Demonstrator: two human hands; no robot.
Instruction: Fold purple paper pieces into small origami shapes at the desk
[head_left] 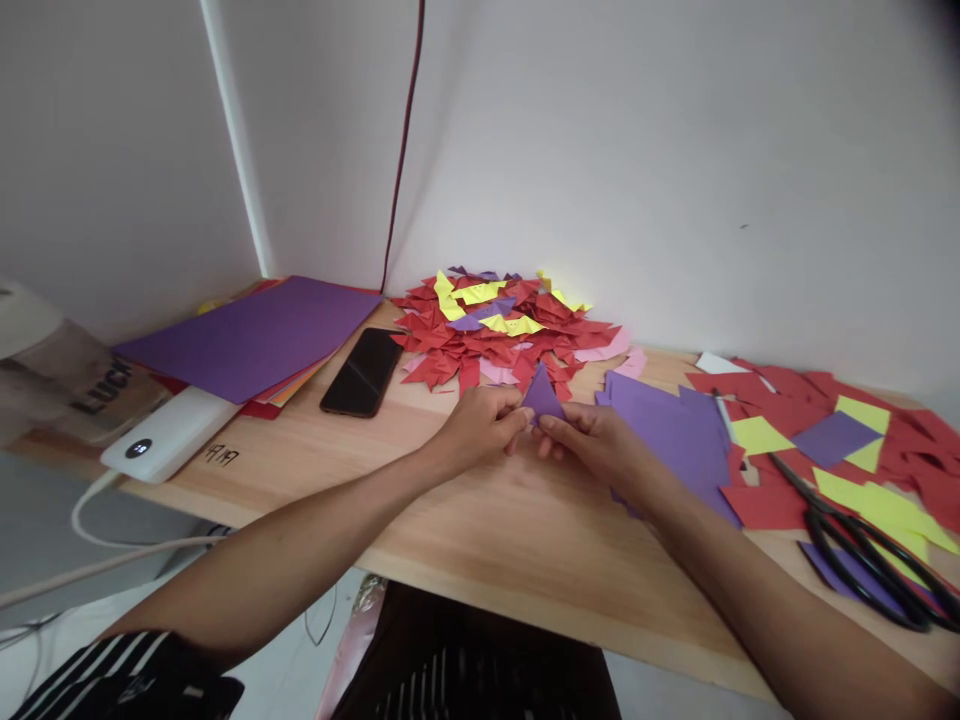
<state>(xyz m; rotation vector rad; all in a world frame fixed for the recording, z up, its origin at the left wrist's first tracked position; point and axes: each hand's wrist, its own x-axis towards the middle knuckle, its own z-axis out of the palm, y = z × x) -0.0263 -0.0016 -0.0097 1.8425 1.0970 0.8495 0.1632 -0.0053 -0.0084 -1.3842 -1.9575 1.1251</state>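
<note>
1. The left hand (484, 420) and the right hand (592, 435) meet above the desk (450, 530), midway between its front and back edges
2. The fingers of both hands are pinched closed on a small folded purple paper triangle (541, 393), whose tip points toward the desk's back edge; the left fingers grip its lower left side, the right thumb its lower right
3. Behind the hands, along the back edge, sits a heap of folded paper shapes (499, 350), mostly red, with yellow, purple and pink ones among them
4. Just beside the right hand lies a stack of purple paper sheets (667, 430), partly covered by the right forearm
5. Toward the desk's right end, red paper pieces (769, 507) spread out, with yellow paper pieces (761, 437) and a purple paper square (836, 440) on top; black-handled scissors (821, 510) lie over the front of them
6. Left of the heap and just beside it, a black smartphone (364, 372) lies flat
7. Nearer the left end, a large purple sheet (262, 335) tops other coloured sheets, and a white power bank (176, 435) juts from under it toward the front edge
</note>
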